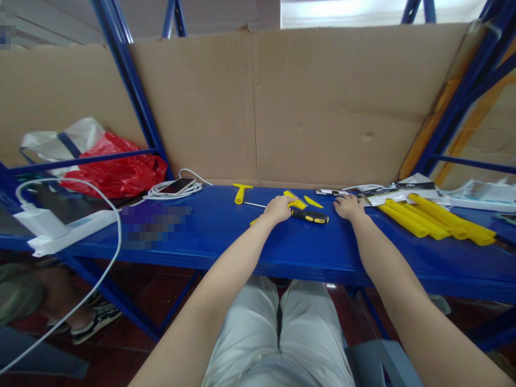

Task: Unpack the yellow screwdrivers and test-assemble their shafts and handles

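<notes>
My left hand [278,210], fingers curled, is over the middle of the blue table and touches a yellow plastic piece [297,201]. A screwdriver [310,216] with a black and yellow handle lies beside it, its thin shaft running under that hand and out to the left. Another bit of yellow shows below the wrist. Just right of the first piece is a small curved yellow piece [313,201]. A yellow T-shaped part [242,193] stands farther left. My right hand [349,207] rests on the tabletop with its fingers apart, beside some black and white packaging [403,191].
Several yellow tubes [439,217] lie at the right. A phone [177,186] with a coiled white cable and a red plastic bag [121,166] are at the left, near a white power strip [76,231]. Cardboard [306,107] walls the back. Another person's leg shows lower left.
</notes>
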The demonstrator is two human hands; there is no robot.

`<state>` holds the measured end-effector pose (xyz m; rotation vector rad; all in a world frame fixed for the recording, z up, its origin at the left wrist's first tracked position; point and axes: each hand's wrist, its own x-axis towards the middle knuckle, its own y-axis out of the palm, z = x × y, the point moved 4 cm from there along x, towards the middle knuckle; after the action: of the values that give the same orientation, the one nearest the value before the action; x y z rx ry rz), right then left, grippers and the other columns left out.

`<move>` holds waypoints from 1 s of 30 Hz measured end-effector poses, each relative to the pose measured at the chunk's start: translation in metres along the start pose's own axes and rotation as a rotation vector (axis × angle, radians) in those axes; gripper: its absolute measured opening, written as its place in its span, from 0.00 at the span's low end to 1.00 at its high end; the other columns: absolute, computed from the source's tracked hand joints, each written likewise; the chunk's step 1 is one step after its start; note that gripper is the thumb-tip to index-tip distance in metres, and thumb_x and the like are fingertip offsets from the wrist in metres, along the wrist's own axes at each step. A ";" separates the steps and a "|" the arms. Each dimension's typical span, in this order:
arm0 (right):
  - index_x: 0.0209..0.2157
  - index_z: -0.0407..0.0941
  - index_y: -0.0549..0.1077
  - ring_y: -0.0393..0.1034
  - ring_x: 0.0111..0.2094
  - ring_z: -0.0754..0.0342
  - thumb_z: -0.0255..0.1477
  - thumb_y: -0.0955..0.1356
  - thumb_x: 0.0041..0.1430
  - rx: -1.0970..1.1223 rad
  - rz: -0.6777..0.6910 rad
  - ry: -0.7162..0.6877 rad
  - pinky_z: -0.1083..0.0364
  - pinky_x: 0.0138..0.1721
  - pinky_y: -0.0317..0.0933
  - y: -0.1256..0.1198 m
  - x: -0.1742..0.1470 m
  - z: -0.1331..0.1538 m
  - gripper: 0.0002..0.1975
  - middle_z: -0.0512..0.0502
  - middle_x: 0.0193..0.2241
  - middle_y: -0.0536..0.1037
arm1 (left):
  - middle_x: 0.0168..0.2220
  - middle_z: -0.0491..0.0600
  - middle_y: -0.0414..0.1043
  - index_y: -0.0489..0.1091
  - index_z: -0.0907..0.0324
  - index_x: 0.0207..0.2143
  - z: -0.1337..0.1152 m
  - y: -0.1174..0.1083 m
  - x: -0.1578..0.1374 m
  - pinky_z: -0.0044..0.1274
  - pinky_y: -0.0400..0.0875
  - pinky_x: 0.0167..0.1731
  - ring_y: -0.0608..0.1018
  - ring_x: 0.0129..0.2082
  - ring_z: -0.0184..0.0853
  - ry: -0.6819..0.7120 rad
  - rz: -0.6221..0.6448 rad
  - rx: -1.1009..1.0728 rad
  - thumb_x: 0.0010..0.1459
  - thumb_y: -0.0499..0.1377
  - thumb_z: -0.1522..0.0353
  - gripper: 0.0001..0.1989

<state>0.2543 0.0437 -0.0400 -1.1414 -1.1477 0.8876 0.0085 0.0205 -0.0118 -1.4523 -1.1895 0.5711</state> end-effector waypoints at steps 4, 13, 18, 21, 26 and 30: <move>0.48 0.42 0.72 0.54 0.59 0.40 0.31 0.56 0.61 0.005 -0.097 -0.074 0.36 0.56 0.49 -0.006 -0.001 0.006 0.21 0.35 0.55 0.67 | 0.53 0.50 0.70 0.65 0.48 0.57 0.000 0.000 0.000 0.27 0.64 0.52 0.72 0.53 0.39 -0.003 -0.004 -0.003 0.57 0.57 0.73 0.25; 0.37 0.42 0.75 0.63 0.51 0.40 0.26 0.59 0.55 0.157 -0.047 -0.055 0.43 0.47 0.61 -0.007 0.000 0.019 0.14 0.34 0.45 0.72 | 0.54 0.49 0.70 0.65 0.47 0.57 -0.001 0.000 -0.001 0.28 0.65 0.51 0.72 0.53 0.39 0.016 -0.004 0.009 0.57 0.56 0.73 0.25; 0.32 0.43 0.76 0.67 0.47 0.44 0.26 0.62 0.53 0.168 -0.007 -0.060 0.47 0.47 0.62 -0.003 0.008 0.016 0.11 0.39 0.39 0.75 | 0.53 0.49 0.70 0.66 0.47 0.56 -0.003 -0.001 -0.003 0.28 0.65 0.52 0.72 0.53 0.39 0.029 -0.002 0.009 0.57 0.56 0.73 0.24; 0.29 0.44 0.76 0.68 0.46 0.45 0.26 0.63 0.52 0.160 -0.017 -0.106 0.47 0.46 0.62 -0.003 0.009 0.015 0.09 0.40 0.38 0.76 | 0.54 0.49 0.70 0.65 0.47 0.56 -0.002 -0.001 -0.003 0.28 0.65 0.52 0.72 0.53 0.39 0.018 -0.001 -0.002 0.57 0.56 0.73 0.24; 0.30 0.43 0.75 0.68 0.45 0.46 0.25 0.63 0.52 0.207 -0.049 -0.146 0.48 0.46 0.62 -0.007 0.008 0.018 0.08 0.40 0.38 0.76 | 0.54 0.49 0.69 0.65 0.48 0.57 -0.002 0.000 -0.001 0.28 0.64 0.53 0.72 0.53 0.39 0.024 -0.003 -0.001 0.57 0.56 0.73 0.25; 0.28 0.42 0.74 0.70 0.42 0.48 0.24 0.63 0.52 0.366 -0.147 -0.234 0.51 0.47 0.61 -0.018 0.003 0.028 0.07 0.40 0.36 0.77 | 0.54 0.49 0.70 0.66 0.48 0.56 -0.003 -0.001 -0.001 0.28 0.64 0.53 0.71 0.54 0.38 0.038 -0.017 -0.019 0.57 0.57 0.73 0.25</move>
<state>0.2270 0.0484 -0.0217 -0.6593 -1.1805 1.0832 0.0099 0.0179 -0.0105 -1.4615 -1.1797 0.5200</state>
